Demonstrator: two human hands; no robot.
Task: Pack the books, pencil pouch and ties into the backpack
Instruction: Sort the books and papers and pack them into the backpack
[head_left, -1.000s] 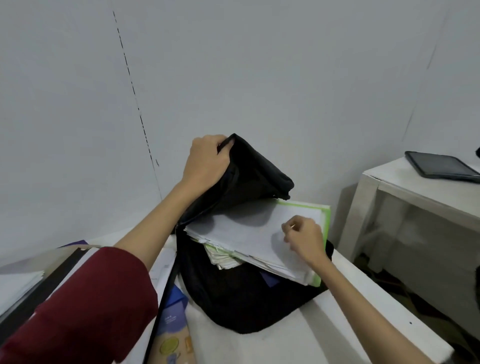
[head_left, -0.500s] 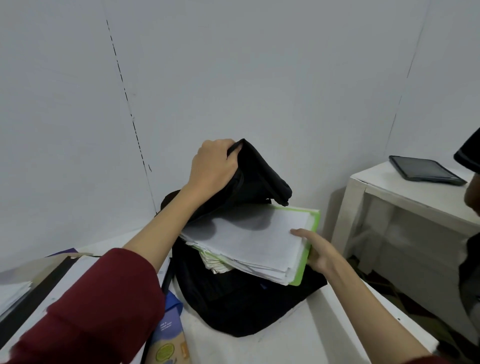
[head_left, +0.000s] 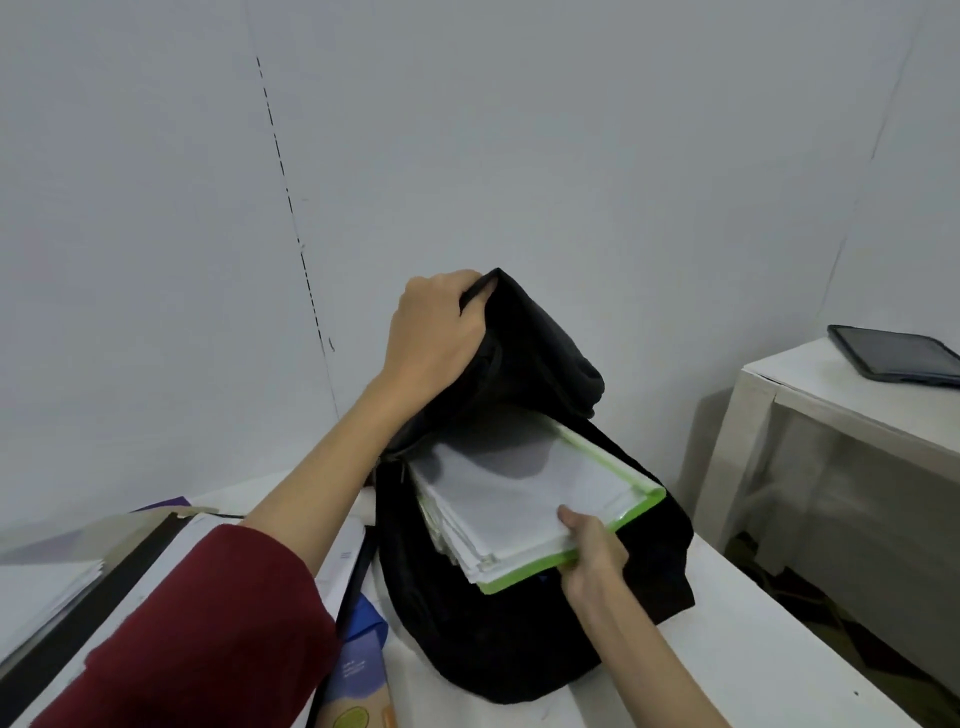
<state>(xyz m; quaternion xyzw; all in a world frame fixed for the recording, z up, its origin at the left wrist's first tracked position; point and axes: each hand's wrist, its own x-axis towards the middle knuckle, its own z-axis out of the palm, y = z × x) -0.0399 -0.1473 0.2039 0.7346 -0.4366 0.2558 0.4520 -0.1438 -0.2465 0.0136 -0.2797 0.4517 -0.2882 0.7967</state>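
I see the black backpack (head_left: 519, 623) sitting on the white table (head_left: 727, 670), mouth facing the camera. Left hand (head_left: 436, 332) is clenched around the top flap of the bag, fingers curled over the fabric edge, holding it lifted so the opening gapes. Right hand (head_left: 592, 556) grips the near corner of the stack of books (head_left: 519, 499): thumb on top of the white pages, fingers wrapped under the green-edged cover. Stack is tilted, far end inside the bag mouth under the raised flap, near end sticking out past the front rim. A few loose, crumpled pages show at the stack's left edge. I can't spot the pencil pouch or ties in this view. Left forearm has a dark red sleeve (head_left: 197, 629) pushed up to about the elbow. Left of the bag, on the table: a pile of papers and a dark folder (head_left: 78, 587), plus a blue and tan booklet (head_left: 358, 680) partly under the arm, just beside the bag's base. Off to the right, well apart, a second white table (head_left: 831, 395) with a dark tablet (head_left: 898, 356) lying flat on it.
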